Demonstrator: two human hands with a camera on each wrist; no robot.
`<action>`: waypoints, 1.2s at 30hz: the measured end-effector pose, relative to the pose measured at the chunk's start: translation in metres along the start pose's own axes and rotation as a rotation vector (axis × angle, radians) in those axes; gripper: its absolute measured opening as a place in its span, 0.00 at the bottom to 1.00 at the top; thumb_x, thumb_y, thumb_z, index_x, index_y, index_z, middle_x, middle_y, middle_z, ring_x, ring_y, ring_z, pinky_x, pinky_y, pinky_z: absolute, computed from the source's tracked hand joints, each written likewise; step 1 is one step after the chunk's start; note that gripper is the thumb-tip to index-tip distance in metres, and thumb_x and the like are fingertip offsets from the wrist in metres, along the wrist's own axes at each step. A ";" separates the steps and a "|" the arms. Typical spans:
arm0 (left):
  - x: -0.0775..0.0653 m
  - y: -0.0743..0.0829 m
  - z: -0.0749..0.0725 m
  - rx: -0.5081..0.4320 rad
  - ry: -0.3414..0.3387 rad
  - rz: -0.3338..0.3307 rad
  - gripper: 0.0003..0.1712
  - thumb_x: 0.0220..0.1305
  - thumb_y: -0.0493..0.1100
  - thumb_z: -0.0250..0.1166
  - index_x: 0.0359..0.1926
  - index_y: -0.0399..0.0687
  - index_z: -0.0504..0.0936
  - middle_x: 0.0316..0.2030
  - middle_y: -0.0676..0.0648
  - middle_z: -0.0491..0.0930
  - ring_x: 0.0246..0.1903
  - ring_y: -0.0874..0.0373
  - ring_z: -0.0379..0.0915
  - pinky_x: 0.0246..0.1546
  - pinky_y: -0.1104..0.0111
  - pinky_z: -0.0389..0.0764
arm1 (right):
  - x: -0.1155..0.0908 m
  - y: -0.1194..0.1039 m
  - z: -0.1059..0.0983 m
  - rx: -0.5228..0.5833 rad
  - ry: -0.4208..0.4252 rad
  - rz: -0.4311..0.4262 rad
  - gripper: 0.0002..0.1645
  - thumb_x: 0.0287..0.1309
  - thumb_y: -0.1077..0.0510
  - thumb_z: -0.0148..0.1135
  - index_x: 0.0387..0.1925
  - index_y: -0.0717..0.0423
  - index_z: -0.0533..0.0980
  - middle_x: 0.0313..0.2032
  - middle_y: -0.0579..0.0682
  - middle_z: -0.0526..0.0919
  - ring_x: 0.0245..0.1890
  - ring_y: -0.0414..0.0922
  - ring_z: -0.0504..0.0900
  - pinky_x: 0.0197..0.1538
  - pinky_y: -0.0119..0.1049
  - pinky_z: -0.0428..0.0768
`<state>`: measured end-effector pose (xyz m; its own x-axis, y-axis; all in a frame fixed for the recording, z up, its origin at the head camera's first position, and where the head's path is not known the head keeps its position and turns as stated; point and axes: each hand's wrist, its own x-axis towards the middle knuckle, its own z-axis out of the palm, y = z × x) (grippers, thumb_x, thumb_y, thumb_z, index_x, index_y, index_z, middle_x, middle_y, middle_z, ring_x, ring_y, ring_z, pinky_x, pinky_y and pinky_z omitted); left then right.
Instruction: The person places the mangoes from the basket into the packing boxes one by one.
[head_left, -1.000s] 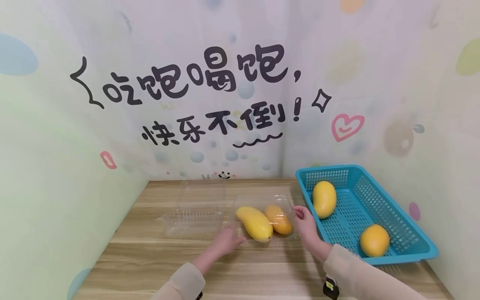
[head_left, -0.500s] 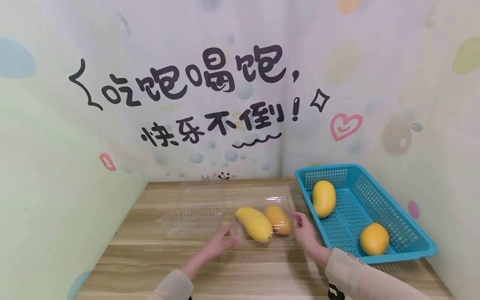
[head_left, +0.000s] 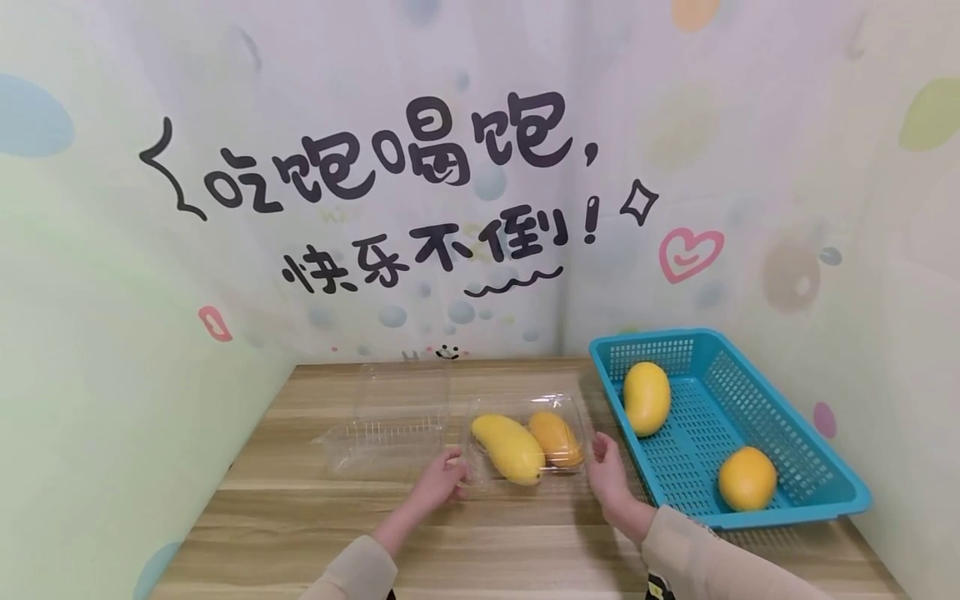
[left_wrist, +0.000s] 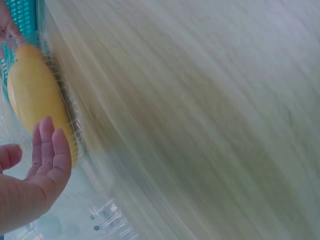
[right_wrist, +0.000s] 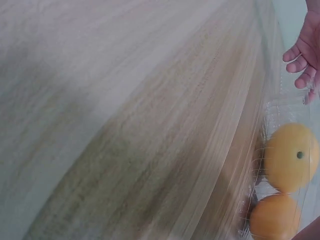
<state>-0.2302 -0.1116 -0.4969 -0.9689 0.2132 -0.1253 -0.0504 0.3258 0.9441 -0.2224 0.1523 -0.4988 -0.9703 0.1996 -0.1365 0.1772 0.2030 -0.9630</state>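
Observation:
A clear plastic clamshell box [head_left: 555, 401] stands mid-table with its lid down over two mangoes, a larger yellow mango [head_left: 508, 450] on the left and a more orange mango [head_left: 556, 438] on the right. Beside the box's left edge is my left hand [head_left: 438, 483]; the left wrist view has its fingers [left_wrist: 47, 150] extended and the thumb apart, with nothing between them. At the opposite side my right hand [head_left: 609, 473] has loosely bent fingertips right at the box's edge. Most of the right hand is out of its own wrist view.
A second clear box [head_left: 390, 450], lid raised, stands to the left. On the right, a blue plastic basket [head_left: 851, 498] holds a long yellow mango [head_left: 647, 398] and a rounder orange-yellow mango [head_left: 748, 478]. A printed wall cloth [head_left: 420, 333] hangs behind the wooden table [head_left: 315, 517].
My left hand has drawn back leftward from the box's front corner to its left side. The right hand has dropped slightly along the right edge. The box and mangoes stay put.

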 end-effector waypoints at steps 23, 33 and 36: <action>0.004 -0.001 0.003 -0.116 -0.063 -0.116 0.25 0.58 0.35 0.50 0.55 0.28 0.58 0.27 0.45 0.79 0.15 0.65 0.70 0.17 0.76 0.72 | 0.001 0.007 0.001 0.023 -0.043 -0.004 0.27 0.69 0.60 0.35 0.65 0.70 0.47 0.62 0.72 0.55 0.63 0.65 0.54 0.62 0.57 0.59; 0.004 -0.002 0.004 -0.106 -0.065 -0.133 0.30 0.58 0.33 0.51 0.61 0.27 0.55 0.27 0.44 0.79 0.16 0.65 0.68 0.18 0.76 0.71 | 0.004 0.011 0.002 0.013 -0.045 -0.014 0.26 0.68 0.65 0.34 0.65 0.70 0.47 0.62 0.73 0.54 0.63 0.66 0.53 0.63 0.57 0.58; 0.004 -0.002 0.004 -0.106 -0.061 -0.133 0.30 0.58 0.33 0.51 0.61 0.27 0.55 0.26 0.46 0.78 0.15 0.66 0.66 0.18 0.76 0.70 | 0.005 0.012 0.002 0.013 -0.036 -0.017 0.26 0.66 0.67 0.34 0.64 0.70 0.49 0.61 0.73 0.55 0.63 0.66 0.54 0.62 0.57 0.59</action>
<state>-0.2332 -0.1074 -0.5010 -0.9357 0.2310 -0.2665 -0.2055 0.2571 0.9443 -0.2251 0.1534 -0.5112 -0.9784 0.1621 -0.1285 0.1592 0.1937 -0.9681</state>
